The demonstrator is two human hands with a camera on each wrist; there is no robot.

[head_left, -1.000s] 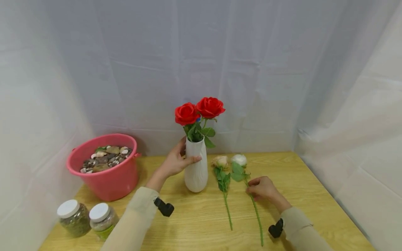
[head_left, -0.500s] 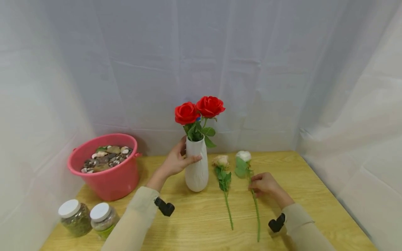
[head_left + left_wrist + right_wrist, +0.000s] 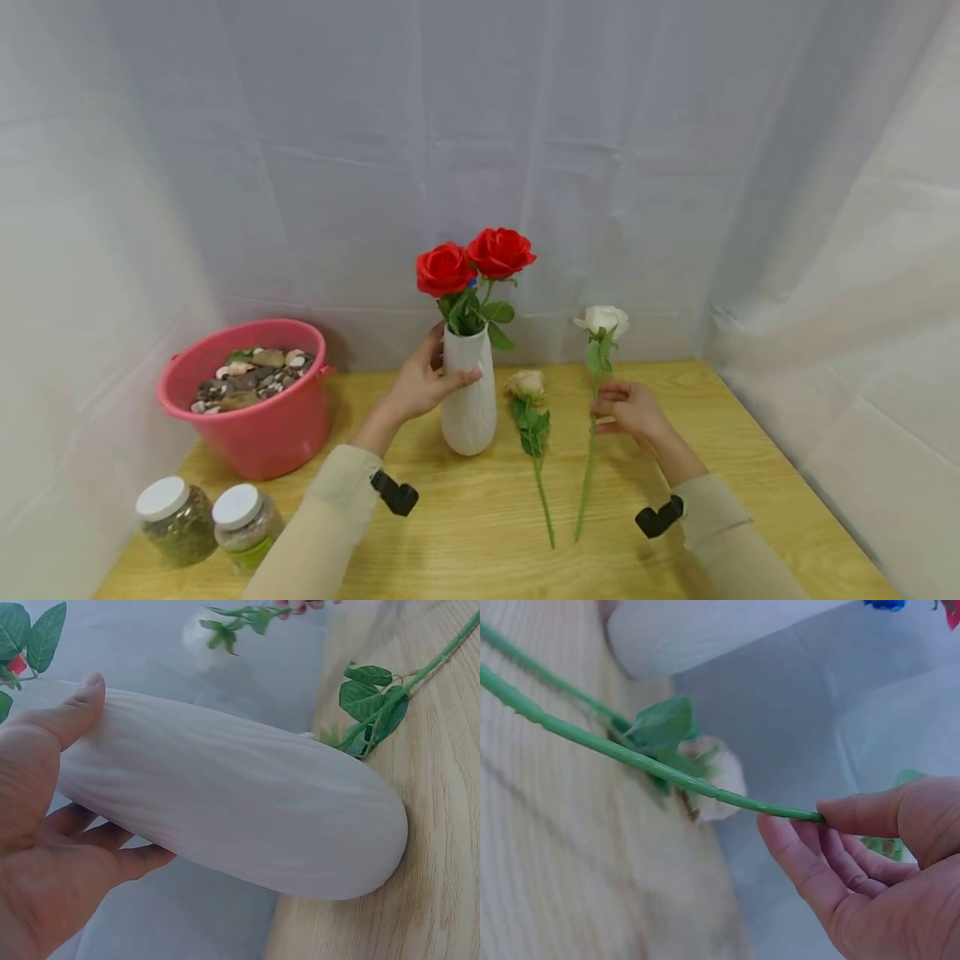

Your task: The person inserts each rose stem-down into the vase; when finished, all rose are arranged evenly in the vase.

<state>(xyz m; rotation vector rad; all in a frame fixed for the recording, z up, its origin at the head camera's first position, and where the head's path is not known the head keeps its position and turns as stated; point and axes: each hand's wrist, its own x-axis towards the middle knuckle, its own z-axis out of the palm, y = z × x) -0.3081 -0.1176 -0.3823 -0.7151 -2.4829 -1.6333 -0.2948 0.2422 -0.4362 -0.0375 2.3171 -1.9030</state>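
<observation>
A white vase (image 3: 469,408) stands upright on the wooden table, holding two red roses (image 3: 501,253) with green leaves. My left hand (image 3: 424,385) grips it near the neck, thumb in front and fingers behind; the left wrist view shows the ribbed vase wall (image 3: 240,802) within that grasp. To the right, my right hand (image 3: 633,412) pinches the green stem of a white rose (image 3: 604,320), its bloom raised above the table. In the right wrist view thumb and fingers meet on the stem (image 3: 660,772). Between vase and right hand lies a peach rose (image 3: 527,386), flat on the wood.
A pink bucket (image 3: 258,437) full of stones and shells stands at the left. Before it are two white-lidded jars, a greenish one (image 3: 180,525) and one with a green label (image 3: 247,529). Pale sheeting (image 3: 480,125) surrounds the wooden table (image 3: 450,533).
My right hand has lifted the white rose from the table, first shifting slightly right, then raising the bloom upward. The left hand stays on the vase.
</observation>
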